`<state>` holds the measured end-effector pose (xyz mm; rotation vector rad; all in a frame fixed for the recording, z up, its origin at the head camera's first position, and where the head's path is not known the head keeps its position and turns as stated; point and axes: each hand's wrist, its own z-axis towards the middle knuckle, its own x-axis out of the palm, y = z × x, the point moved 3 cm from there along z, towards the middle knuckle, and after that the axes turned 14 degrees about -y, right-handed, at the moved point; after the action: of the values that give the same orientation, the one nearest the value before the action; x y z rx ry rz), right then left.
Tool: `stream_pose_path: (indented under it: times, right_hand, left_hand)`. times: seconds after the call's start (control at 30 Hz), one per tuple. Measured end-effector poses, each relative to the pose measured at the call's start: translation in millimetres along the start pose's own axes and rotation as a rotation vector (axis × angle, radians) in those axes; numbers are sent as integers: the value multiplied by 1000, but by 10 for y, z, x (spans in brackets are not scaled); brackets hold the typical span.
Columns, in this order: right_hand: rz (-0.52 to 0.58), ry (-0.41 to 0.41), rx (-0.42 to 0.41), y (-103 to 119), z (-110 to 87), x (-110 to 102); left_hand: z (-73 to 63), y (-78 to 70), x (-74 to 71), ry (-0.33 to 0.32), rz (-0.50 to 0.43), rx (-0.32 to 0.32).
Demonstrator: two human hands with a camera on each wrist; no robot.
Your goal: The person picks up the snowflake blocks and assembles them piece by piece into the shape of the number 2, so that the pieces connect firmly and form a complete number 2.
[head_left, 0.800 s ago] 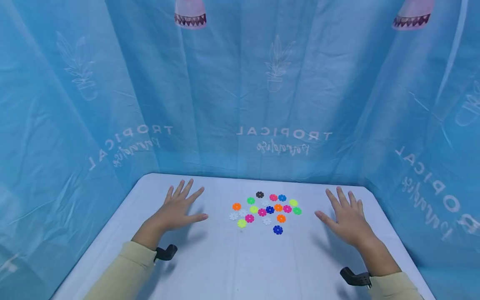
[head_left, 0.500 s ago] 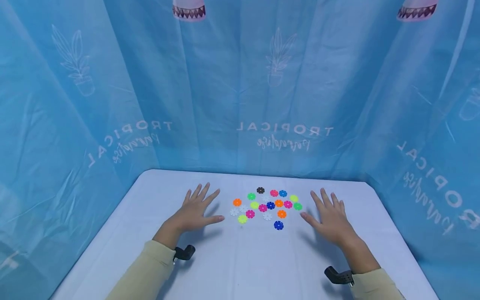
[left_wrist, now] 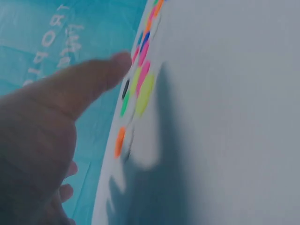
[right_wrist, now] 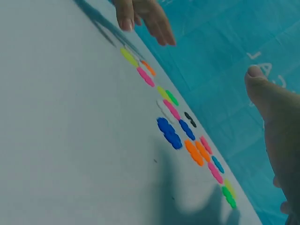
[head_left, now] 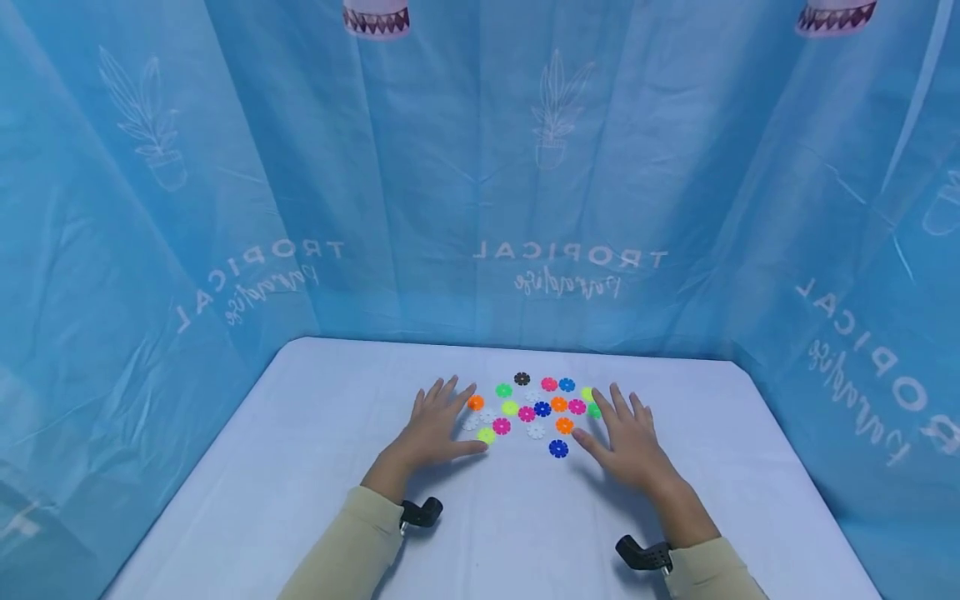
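Several flat, notched plastic discs, shaped like snowflakes, lie in a loose cluster on the white table. Among them are a dark blue disc (head_left: 558, 448), a black disc (head_left: 522, 378), a pink disc (head_left: 501, 426) and a clear white disc (head_left: 536, 431). My left hand (head_left: 433, 432) hovers at the cluster's left side, fingers spread, its thumb overlapping a yellow disc (head_left: 486, 436) and its fingertips by an orange disc (head_left: 476, 402). My right hand (head_left: 628, 443) is spread at the right side, thumb near another orange disc (head_left: 564, 425), fingers overlapping a green disc (head_left: 594, 411). Neither hand holds anything.
The white table (head_left: 480, 533) has rounded far corners. A blue curtain (head_left: 420, 208) with printed lettering encloses the back and both sides. A black camera mount sits on the left wrist (head_left: 423, 512) and another on the right wrist (head_left: 643, 553).
Both hands have moved inward from the table's sides to the edges of the disc cluster, left hand rightward and right hand leftward. The discs keep their arrangement; the head view has shifted slightly.
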<state>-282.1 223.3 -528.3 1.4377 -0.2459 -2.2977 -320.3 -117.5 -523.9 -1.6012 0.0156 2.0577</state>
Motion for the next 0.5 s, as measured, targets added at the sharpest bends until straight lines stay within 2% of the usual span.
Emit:
stream_pose_path:
  times: [0.2,0.5]
  right_hand:
    - [38,8,-11,102,-80,109]
    - [55,17,-65,235,-126,180]
  left_hand:
    - [4,-181,117,-39,-40,18]
    - [1,-203,191,-97,-41,11]
